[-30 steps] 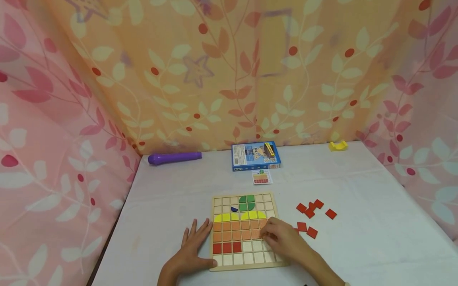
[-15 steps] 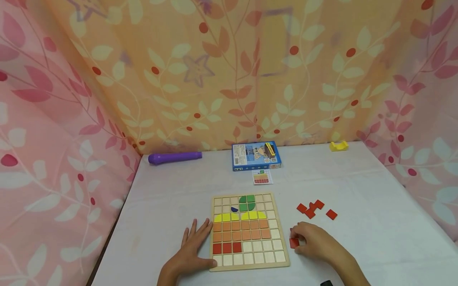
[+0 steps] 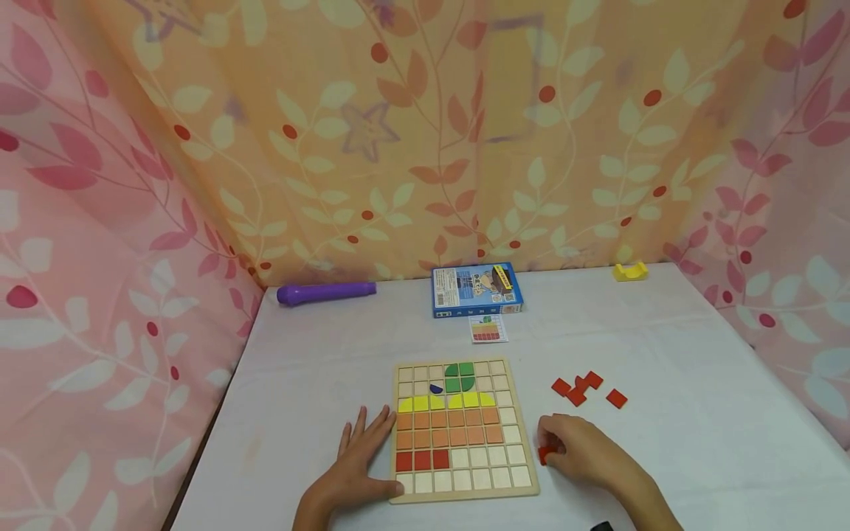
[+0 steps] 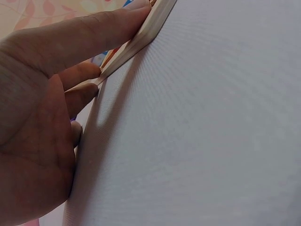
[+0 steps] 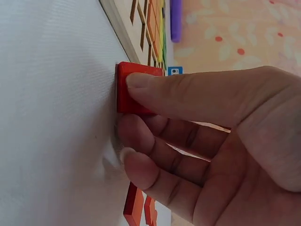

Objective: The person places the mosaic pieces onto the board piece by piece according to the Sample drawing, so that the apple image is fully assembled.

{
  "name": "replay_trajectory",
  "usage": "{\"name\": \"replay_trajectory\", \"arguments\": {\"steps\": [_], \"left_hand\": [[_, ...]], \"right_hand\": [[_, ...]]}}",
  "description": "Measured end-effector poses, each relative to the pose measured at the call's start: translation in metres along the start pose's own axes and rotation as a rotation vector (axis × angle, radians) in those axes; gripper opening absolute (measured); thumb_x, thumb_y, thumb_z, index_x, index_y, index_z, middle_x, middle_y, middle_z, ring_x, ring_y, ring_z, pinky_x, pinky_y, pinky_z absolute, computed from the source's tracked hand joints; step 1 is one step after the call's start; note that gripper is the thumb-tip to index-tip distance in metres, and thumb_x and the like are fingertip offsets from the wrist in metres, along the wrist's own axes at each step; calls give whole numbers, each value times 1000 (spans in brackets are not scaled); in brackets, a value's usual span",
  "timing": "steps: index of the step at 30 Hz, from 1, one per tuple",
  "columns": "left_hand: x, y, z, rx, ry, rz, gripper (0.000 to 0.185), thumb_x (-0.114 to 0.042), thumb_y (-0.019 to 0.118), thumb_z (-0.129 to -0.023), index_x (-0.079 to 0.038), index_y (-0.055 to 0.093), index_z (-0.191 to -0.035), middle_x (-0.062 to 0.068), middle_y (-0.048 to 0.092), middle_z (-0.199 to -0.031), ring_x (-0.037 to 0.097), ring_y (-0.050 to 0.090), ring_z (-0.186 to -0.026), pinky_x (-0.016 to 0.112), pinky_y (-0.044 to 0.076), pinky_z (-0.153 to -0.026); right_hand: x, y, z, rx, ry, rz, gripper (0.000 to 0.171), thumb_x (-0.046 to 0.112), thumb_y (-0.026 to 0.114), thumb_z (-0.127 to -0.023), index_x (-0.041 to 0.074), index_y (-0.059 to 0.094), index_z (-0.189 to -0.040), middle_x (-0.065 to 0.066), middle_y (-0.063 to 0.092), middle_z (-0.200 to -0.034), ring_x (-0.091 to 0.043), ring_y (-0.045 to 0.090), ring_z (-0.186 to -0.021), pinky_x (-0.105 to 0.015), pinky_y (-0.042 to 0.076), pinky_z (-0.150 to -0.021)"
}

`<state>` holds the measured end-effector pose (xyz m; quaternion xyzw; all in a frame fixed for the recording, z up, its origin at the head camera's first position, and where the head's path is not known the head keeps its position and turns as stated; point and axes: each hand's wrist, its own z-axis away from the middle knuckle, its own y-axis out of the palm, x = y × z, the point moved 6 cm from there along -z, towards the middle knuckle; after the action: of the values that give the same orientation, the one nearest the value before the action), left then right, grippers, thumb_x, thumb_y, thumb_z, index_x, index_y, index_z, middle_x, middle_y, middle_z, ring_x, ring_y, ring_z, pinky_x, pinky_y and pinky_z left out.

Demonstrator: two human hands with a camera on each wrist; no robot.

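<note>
Wooden and square, the gridded puzzle board point(image 3: 462, 430) carries green, yellow, orange and red tiles; the left hand point(image 3: 355, 464) lies flat with straight fingers against its left edge. Just right of the board, the right hand point(image 3: 579, 450) pinches a small red square tile point(image 3: 544, 455) on the white tablecloth point(image 3: 697, 413), tilted more on edge than half a second ago.

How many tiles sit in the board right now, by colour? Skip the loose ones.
green tiles: 4
blue tiles: 1
yellow tiles: 6
orange tiles: 12
red tiles: 3
Total in the board: 26
</note>
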<state>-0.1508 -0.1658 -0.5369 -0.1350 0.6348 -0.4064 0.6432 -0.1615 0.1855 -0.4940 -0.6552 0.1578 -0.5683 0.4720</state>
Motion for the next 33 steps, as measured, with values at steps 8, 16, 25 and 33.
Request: {"name": "replay_trajectory", "arguments": {"steps": [8, 16, 25, 33], "left_hand": [[1, 1, 0, -4, 0, 3, 114, -41, 90, -63, -17, 32, -159, 4, 22, -165, 37, -9, -151, 62, -12, -114], [3, 1, -1, 1, 3, -5, 113, -42, 89, -65, -17, 32, -159, 4, 22, -165, 37, -9, -151, 62, -11, -114], [2, 3, -1, 8, 0, -9, 113, -43, 89, -65, -17, 32, -159, 5, 22, -165, 37, -9, -151, 62, -11, -114], [3, 3, -2, 2, -6, -4, 114, -43, 90, -64, -19, 33, -159, 4, 22, -165, 37, -10, -151, 63, -11, -114]], "right_hand": [[-5, -5, -3, -51, 30, -72, 25, 1, 77, -84, 23, 65, -81, 16, 57, -73, -5, 51, -69, -24, 47, -62], [0, -3, -10, -74, 6, -131, 22, 1, 75, -86, 21, 66, -83, 15, 60, -76, -5, 52, -71, -24, 48, -64], [21, 8, -20, -47, -39, -198, 18, 3, 75, -86, 19, 67, -83, 12, 58, -74, -7, 52, -68, -24, 47, -61], [44, 25, -35, -13, -62, -226, 11, 9, 77, -87, 16, 69, -84, 13, 59, -77, -9, 53, -71, -25, 48, -61]]}}
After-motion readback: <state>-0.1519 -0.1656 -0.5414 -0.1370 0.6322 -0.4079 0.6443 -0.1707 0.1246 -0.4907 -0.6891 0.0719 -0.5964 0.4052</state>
